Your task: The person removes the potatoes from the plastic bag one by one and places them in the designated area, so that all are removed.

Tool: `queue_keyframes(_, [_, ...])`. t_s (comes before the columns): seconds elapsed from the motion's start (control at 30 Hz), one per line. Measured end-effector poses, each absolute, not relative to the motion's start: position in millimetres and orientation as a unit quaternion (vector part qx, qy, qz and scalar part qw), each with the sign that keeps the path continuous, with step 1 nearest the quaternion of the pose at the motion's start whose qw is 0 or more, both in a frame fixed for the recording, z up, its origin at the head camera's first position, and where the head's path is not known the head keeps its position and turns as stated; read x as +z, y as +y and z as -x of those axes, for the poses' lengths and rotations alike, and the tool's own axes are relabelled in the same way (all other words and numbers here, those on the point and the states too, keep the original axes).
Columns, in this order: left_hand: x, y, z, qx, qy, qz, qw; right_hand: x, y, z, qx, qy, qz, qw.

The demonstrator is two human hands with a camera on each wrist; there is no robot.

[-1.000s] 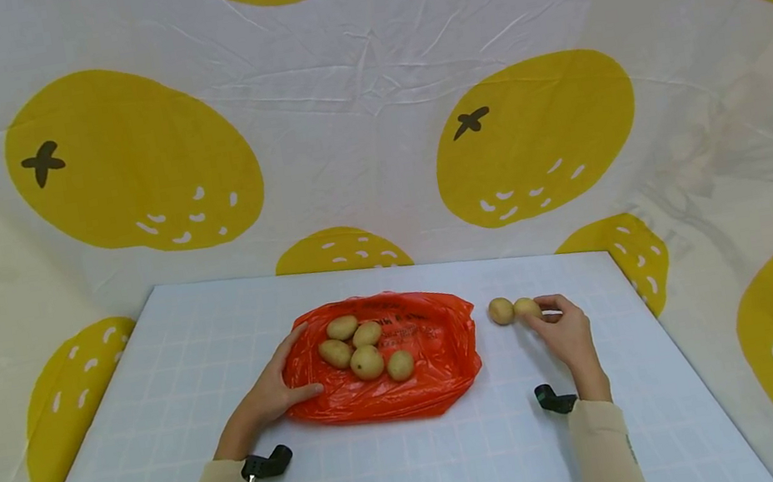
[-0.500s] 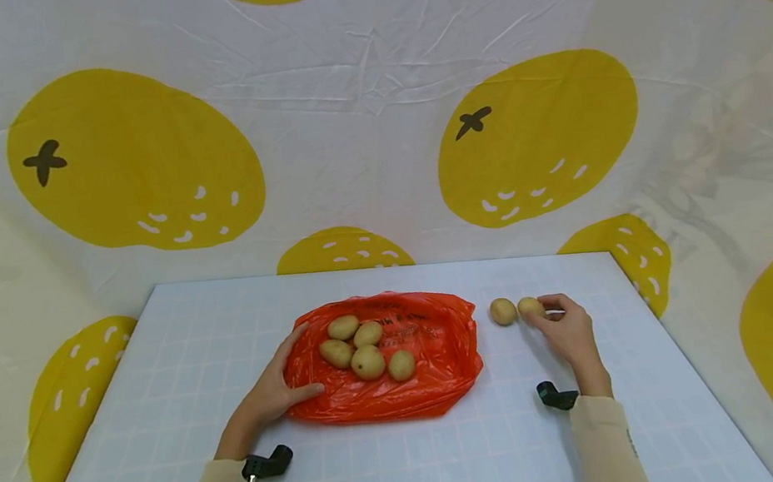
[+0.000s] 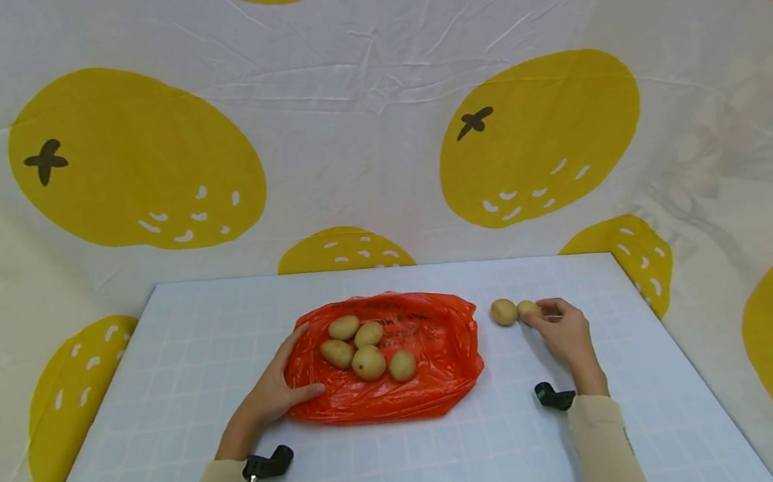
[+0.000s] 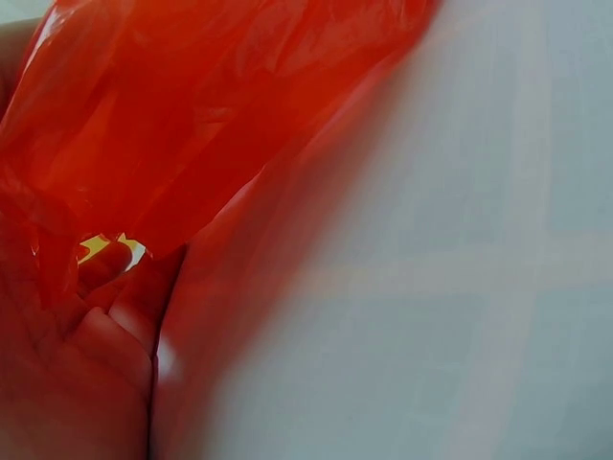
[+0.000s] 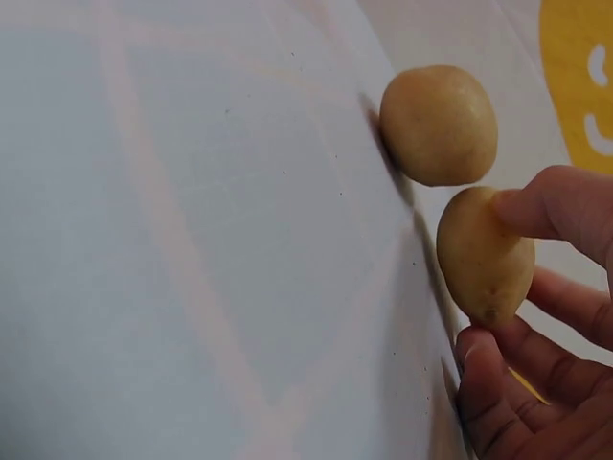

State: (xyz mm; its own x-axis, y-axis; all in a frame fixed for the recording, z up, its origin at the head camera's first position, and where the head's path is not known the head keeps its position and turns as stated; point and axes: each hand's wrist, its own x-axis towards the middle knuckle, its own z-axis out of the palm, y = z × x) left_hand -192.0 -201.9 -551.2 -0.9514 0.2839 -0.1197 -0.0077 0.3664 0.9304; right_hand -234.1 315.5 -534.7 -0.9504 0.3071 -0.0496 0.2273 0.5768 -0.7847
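Potato (image 5: 474,259): right of the red bag (image 3: 442,354), long axis roughly toward the second potato (image 3: 504,312), pinched by the nearer right hand (image 3: 568,332); left hand (image 3: 273,388) grips the bag's left end.

Between your forearms, the near worktop (image 3: 424,475) gives you room to pass. In the red bag (image 3: 450,353), five potatoes (image 3: 370,363) obstruct the left and middle; its right part is open. Your left hand (image 3: 276,385) blocks its left end. The loose potato (image 3: 504,312) leaves you only a narrow gap beside the bag.
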Motion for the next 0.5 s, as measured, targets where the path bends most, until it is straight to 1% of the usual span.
queue_keyframes(0.17, [-553.0,-202.2,192.8,0.552,0.820,-0.091,0.124,-533.8,314.4,234.4,0.436,-0.886,0.156,0.035])
queue_keyframes(0.5, [-553.1,-202.1,192.6,0.548,0.822,-0.105,0.110,-534.3,311.0,236.3,0.430,-0.887,0.163,0.031])
